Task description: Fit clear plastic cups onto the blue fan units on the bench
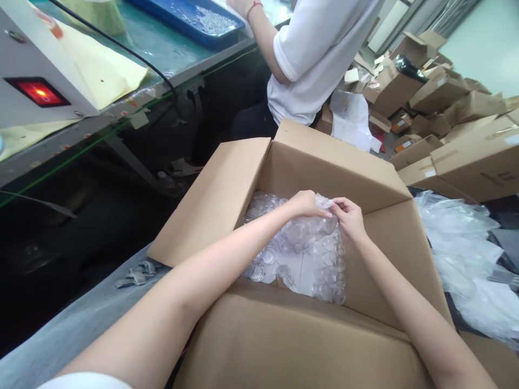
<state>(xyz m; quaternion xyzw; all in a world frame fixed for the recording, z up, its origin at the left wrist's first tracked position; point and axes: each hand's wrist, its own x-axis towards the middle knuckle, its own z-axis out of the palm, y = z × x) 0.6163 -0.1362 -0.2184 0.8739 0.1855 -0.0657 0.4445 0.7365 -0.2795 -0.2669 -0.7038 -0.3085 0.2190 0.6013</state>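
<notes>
An open cardboard box (324, 335) stands before me with its flaps spread. Inside lie clear plastic bags (328, 265) filled with round, transparent pieces, some lying over a white sheet (302, 270). My left hand (304, 204) reaches in from the left, fingers closed on the gathered top of a clear plastic bag (323, 201). Opposite it, my right hand (348, 219) pinches the same bag edge between thumb and fingers. The two hands are close together over the box's contents. What the round pieces are, I cannot tell.
A co-worker in a white shirt (320, 48) sits at a green-topped bench with a blue tray (190, 19) of small pieces. A machine with a lit red switch (38, 93) is at left. Cardboard boxes (478, 146) and loose clear bags (462, 243) lie at right.
</notes>
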